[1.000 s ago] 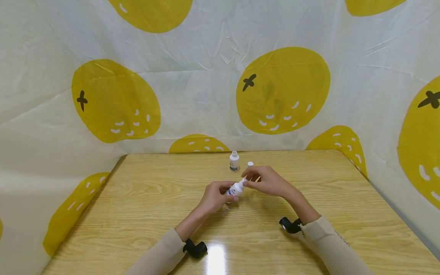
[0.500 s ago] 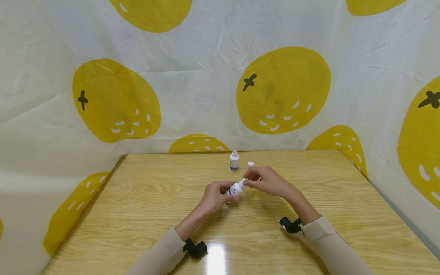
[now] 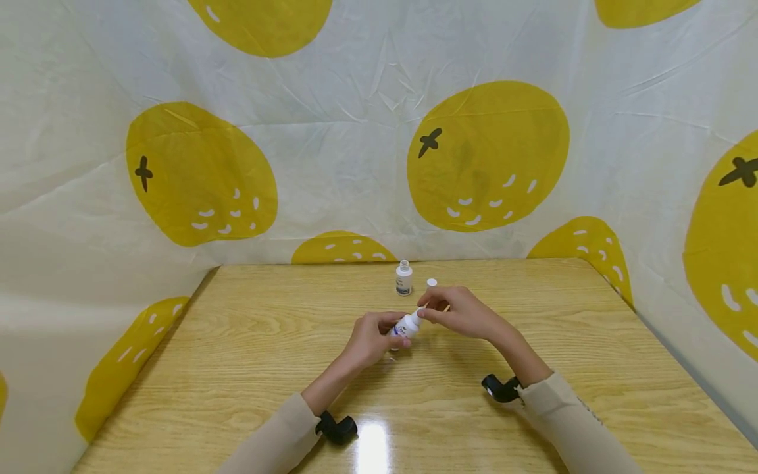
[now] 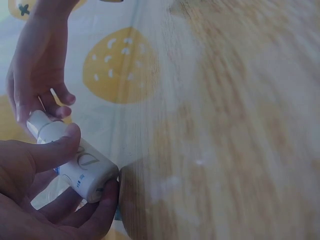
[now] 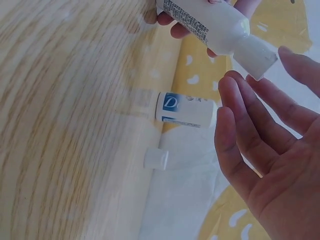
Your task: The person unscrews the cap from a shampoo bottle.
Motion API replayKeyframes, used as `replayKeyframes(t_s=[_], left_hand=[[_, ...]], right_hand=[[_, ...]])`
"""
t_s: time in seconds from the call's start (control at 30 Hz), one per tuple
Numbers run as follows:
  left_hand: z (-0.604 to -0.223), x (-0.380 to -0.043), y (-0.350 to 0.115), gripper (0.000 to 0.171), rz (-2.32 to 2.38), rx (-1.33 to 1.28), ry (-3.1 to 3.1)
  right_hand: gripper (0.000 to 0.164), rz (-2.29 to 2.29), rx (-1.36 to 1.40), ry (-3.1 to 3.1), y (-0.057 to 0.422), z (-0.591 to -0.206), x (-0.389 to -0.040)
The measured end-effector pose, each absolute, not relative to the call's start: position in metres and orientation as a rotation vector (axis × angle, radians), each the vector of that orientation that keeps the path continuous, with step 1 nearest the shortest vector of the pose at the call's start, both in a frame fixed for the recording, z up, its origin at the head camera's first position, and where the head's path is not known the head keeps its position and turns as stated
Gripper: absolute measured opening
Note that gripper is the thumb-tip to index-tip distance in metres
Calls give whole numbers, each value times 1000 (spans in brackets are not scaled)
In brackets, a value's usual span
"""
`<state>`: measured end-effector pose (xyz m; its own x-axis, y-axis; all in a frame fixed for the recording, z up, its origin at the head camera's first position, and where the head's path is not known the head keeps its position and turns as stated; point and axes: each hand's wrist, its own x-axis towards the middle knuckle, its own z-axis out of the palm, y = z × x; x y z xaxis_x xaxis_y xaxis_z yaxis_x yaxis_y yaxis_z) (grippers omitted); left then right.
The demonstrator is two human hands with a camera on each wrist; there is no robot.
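Note:
My left hand (image 3: 368, 339) grips a small white bottle (image 3: 405, 326) by its body, above the wooden table. The bottle tilts, its top pointing up and to the right. In the left wrist view, the thumb lies along one side of the bottle (image 4: 89, 167) and fingers curl under its base. At the upper end sits a white cap (image 5: 255, 57), which my right hand (image 3: 453, 313) pinches between thumb and index fingertips. The other right fingers are loosely bent beside it, as the right wrist view shows (image 5: 270, 135).
Farther back on the table (image 3: 284, 296), a second white bottle (image 3: 404, 280) stands upright with its threaded neck uncovered. A loose white cap (image 3: 431, 283) rests to its right, just beyond my right hand. Behind the table hangs a fruit-patterned cloth (image 3: 337, 178).
My right fingertips have shifted slightly around the cap and drawn closer together. My left hand and its bottle stay in place, as do the standing bottle and loose cap.

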<state>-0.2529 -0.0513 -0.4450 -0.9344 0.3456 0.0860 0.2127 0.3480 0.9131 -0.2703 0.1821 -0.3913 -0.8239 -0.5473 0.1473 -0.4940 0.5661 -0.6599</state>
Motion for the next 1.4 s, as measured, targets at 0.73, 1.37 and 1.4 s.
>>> replayKeyframes(t_s=[0.73, 1.37, 1.4], left_hand=[[-445, -254, -51, 43, 1665, 508, 2453], [-445, -253, -51, 44, 1674, 506, 2440], [-445, -253, -51, 44, 1675, 506, 2438]], right_hand=[[21, -1107, -914, 2711, 182, -391, -270], [24, -1089, -905, 2729, 182, -389, -270], [24, -1092, -901, 2730, 182, -389, -270]])
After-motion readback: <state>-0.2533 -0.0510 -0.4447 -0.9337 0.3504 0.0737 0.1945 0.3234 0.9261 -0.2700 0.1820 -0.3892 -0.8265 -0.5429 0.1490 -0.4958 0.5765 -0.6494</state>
